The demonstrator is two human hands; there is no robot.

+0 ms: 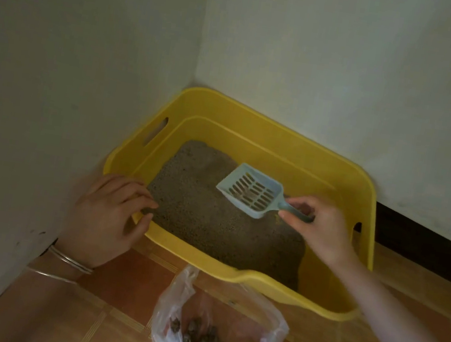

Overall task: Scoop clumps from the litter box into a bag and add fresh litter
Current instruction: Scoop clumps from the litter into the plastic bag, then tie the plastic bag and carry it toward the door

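Nearest, a clear plastic bag (217, 336) is seen standing open on the orange tiled floor (113, 310), with dark clumps (198, 336) gathered inside. Just beyond it, a yellow litter box (253, 134) is set into the corner of two white walls (352, 72). Its near-left rim is gripped by the left hand (106, 215), fingers curled over the edge. A pale blue slotted scoop (250, 191) is pinched by its handle in the right hand (318, 228) and held above the grey litter (205, 218).
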